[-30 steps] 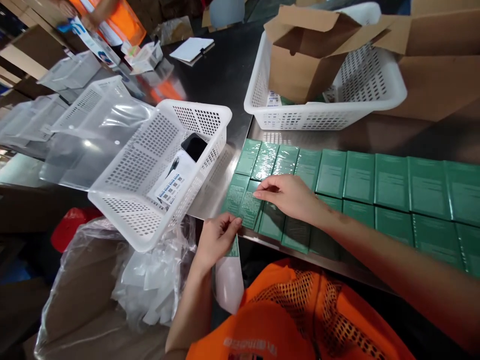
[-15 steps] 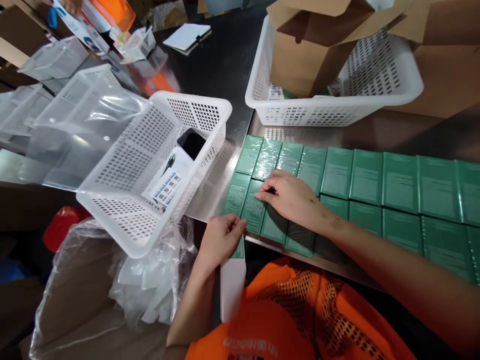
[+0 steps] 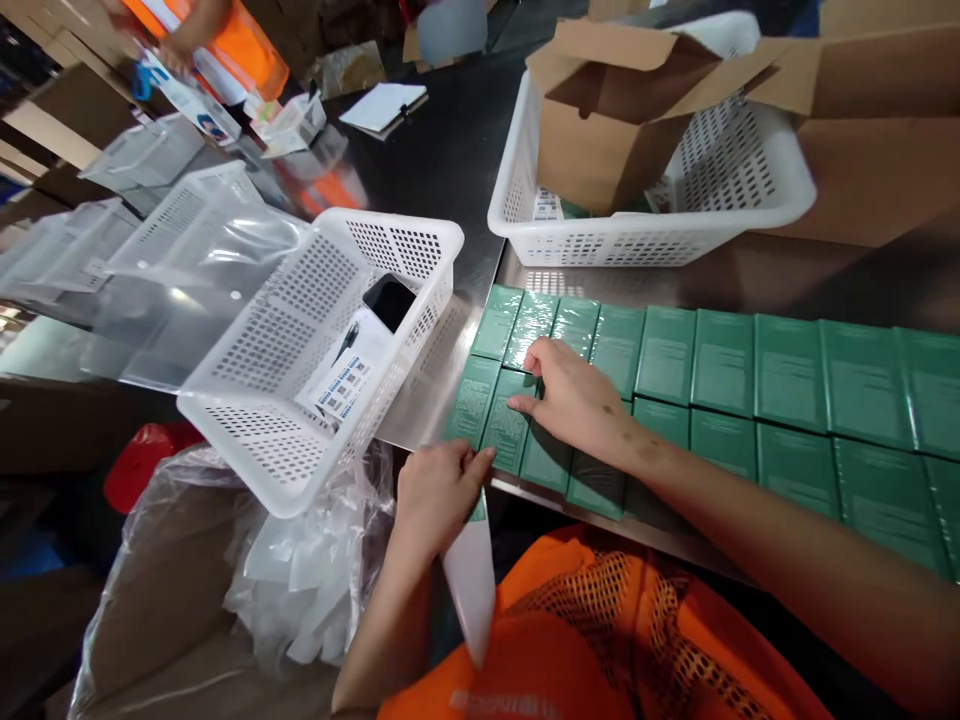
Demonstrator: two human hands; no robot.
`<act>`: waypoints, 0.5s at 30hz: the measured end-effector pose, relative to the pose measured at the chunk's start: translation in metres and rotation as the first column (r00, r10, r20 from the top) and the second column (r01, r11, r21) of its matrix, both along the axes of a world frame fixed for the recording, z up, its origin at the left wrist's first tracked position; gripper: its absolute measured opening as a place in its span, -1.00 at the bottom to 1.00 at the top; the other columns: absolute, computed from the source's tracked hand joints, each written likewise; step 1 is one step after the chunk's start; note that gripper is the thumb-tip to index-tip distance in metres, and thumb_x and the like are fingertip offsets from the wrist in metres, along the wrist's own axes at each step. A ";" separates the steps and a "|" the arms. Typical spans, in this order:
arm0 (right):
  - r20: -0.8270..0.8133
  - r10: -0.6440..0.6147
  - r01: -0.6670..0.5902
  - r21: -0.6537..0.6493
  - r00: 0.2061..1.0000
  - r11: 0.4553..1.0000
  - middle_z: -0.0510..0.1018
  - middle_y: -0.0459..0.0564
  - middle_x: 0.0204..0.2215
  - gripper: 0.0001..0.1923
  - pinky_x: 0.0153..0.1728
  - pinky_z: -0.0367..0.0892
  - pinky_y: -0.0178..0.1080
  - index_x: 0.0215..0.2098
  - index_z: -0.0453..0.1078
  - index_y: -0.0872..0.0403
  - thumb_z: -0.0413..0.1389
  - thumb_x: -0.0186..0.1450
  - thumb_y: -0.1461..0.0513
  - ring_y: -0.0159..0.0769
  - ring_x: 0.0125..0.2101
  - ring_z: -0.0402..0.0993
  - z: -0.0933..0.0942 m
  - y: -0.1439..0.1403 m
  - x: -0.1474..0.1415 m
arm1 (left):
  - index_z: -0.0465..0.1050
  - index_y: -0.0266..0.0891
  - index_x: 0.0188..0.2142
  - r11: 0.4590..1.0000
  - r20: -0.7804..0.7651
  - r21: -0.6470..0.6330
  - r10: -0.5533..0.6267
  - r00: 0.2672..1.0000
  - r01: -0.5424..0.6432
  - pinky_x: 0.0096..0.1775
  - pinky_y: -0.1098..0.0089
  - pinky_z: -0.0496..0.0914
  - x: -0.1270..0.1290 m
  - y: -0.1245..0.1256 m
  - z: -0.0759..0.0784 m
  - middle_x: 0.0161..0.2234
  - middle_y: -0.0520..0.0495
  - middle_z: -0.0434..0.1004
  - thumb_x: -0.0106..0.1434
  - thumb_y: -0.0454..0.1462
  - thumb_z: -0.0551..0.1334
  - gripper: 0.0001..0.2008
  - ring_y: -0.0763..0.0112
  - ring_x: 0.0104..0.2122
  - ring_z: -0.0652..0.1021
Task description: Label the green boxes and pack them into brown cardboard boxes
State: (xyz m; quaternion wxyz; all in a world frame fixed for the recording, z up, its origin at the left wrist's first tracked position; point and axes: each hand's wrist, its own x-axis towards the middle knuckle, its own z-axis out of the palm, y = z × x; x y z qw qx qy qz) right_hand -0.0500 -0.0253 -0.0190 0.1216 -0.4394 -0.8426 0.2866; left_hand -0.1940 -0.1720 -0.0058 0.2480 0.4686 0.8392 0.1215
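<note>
Two rows of green boxes point(image 3: 724, 360), some with shiny clear wrap, lie side by side along the metal table edge. My right hand point(image 3: 574, 400) rests over the boxes near the left end, its thumb and curled index finger apart with nothing visible between them. At the table's front left corner, my left hand point(image 3: 442, 500) is closed, thumb pressed against the fingers. It grips a strip point(image 3: 471, 590), white with a green end, that hangs down toward my orange vest point(image 3: 525, 660). Part of the strip is hidden under the hand.
A white perforated basket point(image 3: 300, 300) on the left holds a phone point(image 3: 390, 300) and a label sheet point(image 3: 341, 385). Another basket point(image 3: 600, 245) behind the boxes holds an open carton point(image 3: 592, 150). Below left stands a lined bin point(image 3: 172, 580) with white scraps. Another person point(image 3: 240, 50) works beyond.
My right thumb and index finger have parted from a pinch over the boxes. The strip in my left hand has tilted and its lower end swung slightly right. The view has shifted a little.
</note>
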 end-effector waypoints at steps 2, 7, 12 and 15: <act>-0.076 0.050 -0.053 -0.045 0.996 0.998 0.45 0.02 -0.14 -0.67 -0.36 0.26 -0.20 -0.11 0.26 0.06 0.27 0.25 0.18 -0.20 -0.29 0.43 0.009 -0.009 0.009 | 0.24 -0.17 -0.67 0.992 -0.006 0.079 0.096 0.995 -0.095 -0.44 0.37 0.01 -0.004 -0.009 -0.003 -0.68 0.04 0.24 0.25 0.01 0.21 -0.53 0.38 -0.59 0.27; -0.379 0.136 -0.254 -0.282 0.915 0.925 0.49 0.04 -0.07 -0.59 -0.10 0.40 -0.13 -0.02 0.30 0.01 0.24 0.27 0.02 -0.13 -0.08 0.46 0.042 -0.075 0.033 | 0.16 -0.15 -0.64 0.745 0.152 0.452 0.478 0.865 -0.491 -0.47 0.39 0.11 -0.004 -0.022 -0.005 -0.69 0.09 0.16 0.32 0.07 0.09 -0.49 0.41 -0.60 0.26; -0.484 0.137 -0.352 -0.389 0.865 0.851 0.59 0.02 -0.17 -0.70 -0.22 0.49 -0.16 -0.04 0.38 0.00 0.16 0.30 0.08 -0.13 -0.20 0.57 0.029 -0.117 0.040 | 0.20 -0.14 -0.62 0.576 0.488 0.525 0.399 0.776 -0.627 -0.53 0.38 0.20 0.012 -0.007 0.001 -0.71 0.07 0.26 0.29 0.23 0.04 -0.41 0.43 -0.66 0.30; -0.531 0.004 -0.210 -0.327 0.847 0.921 0.63 0.00 -0.26 -0.74 -0.30 0.52 -0.21 -0.05 0.39 -0.02 0.02 0.40 0.06 -0.19 -0.31 0.60 0.015 -0.110 0.047 | 0.24 -0.14 -0.58 0.629 0.621 0.514 0.196 0.759 -0.584 -0.53 0.36 0.25 0.012 -0.002 0.004 -0.70 0.02 0.32 0.31 0.26 -0.06 -0.38 0.40 -0.66 0.35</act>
